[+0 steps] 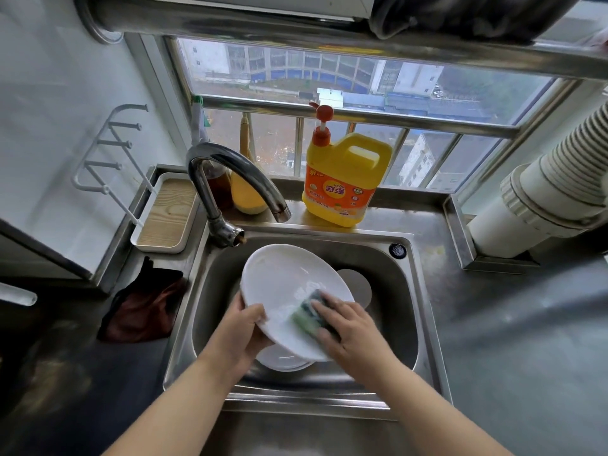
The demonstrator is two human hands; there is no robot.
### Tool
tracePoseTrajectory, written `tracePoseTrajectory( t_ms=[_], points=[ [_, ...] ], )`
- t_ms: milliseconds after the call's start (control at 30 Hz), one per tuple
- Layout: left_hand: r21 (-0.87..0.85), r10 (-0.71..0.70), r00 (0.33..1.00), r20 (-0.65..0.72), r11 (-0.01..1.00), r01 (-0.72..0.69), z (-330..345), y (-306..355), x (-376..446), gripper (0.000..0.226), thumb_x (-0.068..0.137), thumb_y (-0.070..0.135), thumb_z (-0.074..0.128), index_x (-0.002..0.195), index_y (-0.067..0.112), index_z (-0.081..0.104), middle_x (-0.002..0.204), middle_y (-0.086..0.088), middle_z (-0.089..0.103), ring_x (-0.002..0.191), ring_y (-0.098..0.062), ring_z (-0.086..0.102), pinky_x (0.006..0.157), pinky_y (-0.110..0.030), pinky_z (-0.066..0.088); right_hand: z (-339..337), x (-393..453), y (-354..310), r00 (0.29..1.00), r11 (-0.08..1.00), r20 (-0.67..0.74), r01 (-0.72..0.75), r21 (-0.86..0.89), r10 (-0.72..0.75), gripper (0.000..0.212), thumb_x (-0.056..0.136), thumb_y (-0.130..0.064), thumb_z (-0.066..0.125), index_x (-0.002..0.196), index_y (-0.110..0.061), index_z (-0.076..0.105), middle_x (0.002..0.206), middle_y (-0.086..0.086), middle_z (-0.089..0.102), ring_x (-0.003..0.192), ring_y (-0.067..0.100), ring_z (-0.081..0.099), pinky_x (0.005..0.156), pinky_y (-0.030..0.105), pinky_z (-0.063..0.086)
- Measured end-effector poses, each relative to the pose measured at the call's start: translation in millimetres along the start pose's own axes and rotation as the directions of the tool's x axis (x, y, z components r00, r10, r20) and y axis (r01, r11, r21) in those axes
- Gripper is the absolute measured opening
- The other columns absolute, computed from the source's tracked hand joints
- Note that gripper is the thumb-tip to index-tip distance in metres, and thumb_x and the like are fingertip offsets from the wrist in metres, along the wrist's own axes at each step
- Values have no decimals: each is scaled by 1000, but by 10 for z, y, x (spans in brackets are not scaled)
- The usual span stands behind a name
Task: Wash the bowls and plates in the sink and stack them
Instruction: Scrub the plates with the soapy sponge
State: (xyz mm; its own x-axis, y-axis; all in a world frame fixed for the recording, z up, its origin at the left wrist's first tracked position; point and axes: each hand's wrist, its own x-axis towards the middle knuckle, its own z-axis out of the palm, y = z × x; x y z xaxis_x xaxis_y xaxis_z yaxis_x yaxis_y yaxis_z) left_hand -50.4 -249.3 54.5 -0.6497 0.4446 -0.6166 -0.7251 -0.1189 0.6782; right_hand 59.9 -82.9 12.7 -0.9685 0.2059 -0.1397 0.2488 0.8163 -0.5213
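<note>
**White plate mid-scrub over the sink: slip risk**

White oval plate is tilted above the steel sink, not resting on anything I can see. Left hand pinches its near-left rim, thumb on the face, fingers hidden underneath. Right hand has fingers spread flat, pressing a green sponge onto the lower right of the plate face. Suds show just beyond the sponge.

Risks, as I judge them:
- Soapy rim plus a one-edge pinch. Sponge pressure lands on the side away from the left hand, so it levers the plate against that grip. If it slips, the plate drops.
- Directly under the left hand sits another white dish; a pale round piece lies beyond the right hand. A dropped plate lands on ceramic, so chips are likely.
- Faucet spout is close above the plate's far edge. Lifting or turning the plate could knock it.
- Can't tell whether water is running; rinsing is still ahead.

Nothing washed is stacked in view yet, so the task looks early.
</note>
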Motion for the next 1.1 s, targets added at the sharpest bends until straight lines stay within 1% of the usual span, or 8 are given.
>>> tracePoseTrajectory(
  t_ms=[133, 267, 400, 600, 733, 833, 1033, 1100],
  points=[
    [7, -7, 1000, 13, 1000, 7, 17, 10, -23, 52, 83, -13, 33, 119, 20, 52, 109, -13, 64, 99, -32, 61, 65, -38, 59, -20, 86, 98, 976, 966, 38, -207, -156, 215, 53, 96, -47, 32, 148, -32, 29, 158, -7, 18, 130, 25, 30, 110, 30, 20],
    [-3, 6, 1000, 24, 1000, -6, 4, 16, 22, 53, 83, -13, 34, 123, 16, 54, 108, -18, 68, 92, -33, 68, 64, -39, 59, 29, 3, -400, 999, 969, 44, -27, 245, 17, 66, 79, -47, 27, 143, -34, 39, 154, -12, 23, 135, 12, 22, 108, 13, 10],
    [-41, 14, 1000, 18, 999, -13, -50, 57, 56, 51, 72, -8, 42, 117, 9, 59, 101, -18, 70, 86, -31, 69, 65, -39, 58, 48, 80, -336, 999, 982, 13, 37, 185, -40, 68, 76, -48, 25, 142, -39, 37, 154, -13, 23, 133, 11, 23, 108, 15, 9],
    [78, -20, 999, 37, 997, 17, -13, 62, -13, 42, 83, -9, 40, 114, 14, 57, 103, -15, 66, 96, -32, 61, 74, -40, 55, -77, 350, 52, 937, 938, 53, -341, -68, 345, 54, 97, -32, 39, 149, -36, 23, 160, -6, 8, 140, 26, 15, 115, 35, 9],
    [48, -16, 998, 63, 999, 13, 12, 46, 28, 46, 81, -10, 43, 120, 9, 58, 105, -20, 69, 91, -32, 67, 69, -36, 59, -4, 232, -449, 999, 968, -7, -37, 250, 40, 60, 86, -42, 38, 145, -31, 36, 157, -5, 19, 137, 17, 20, 109, 13, 6],
    [-4, -26, 998, 59, 1000, 26, -24, 31, 42, 50, 81, -15, 35, 117, 10, 59, 98, -19, 71, 86, -30, 70, 66, -36, 59, 57, 234, -557, 996, 973, -9, 89, 211, -89, 56, 87, -34, 41, 144, -32, 37, 156, -6, 23, 135, 17, 23, 110, 20, 11],
    [94, -42, 998, 39, 995, 38, -49, 20, -23, 48, 84, -11, 37, 115, 19, 57, 105, -14, 66, 96, -32, 63, 70, -36, 56, -138, 495, 97, 952, 953, -27, -304, -1, 303, 54, 94, -23, 48, 145, -34, 34, 159, -5, 16, 137, 26, 23, 114, 33, 16],
    [112, -43, 998, 42, 993, 38, -27, 3, -22, 48, 84, -11, 38, 115, 20, 57, 103, -12, 67, 93, -29, 64, 66, -34, 56, -140, 495, 10, 952, 952, -40, -301, 53, 303, 55, 93, -22, 49, 145, -31, 35, 158, -1, 17, 138, 27, 22, 114, 33, 16]
  ],
)
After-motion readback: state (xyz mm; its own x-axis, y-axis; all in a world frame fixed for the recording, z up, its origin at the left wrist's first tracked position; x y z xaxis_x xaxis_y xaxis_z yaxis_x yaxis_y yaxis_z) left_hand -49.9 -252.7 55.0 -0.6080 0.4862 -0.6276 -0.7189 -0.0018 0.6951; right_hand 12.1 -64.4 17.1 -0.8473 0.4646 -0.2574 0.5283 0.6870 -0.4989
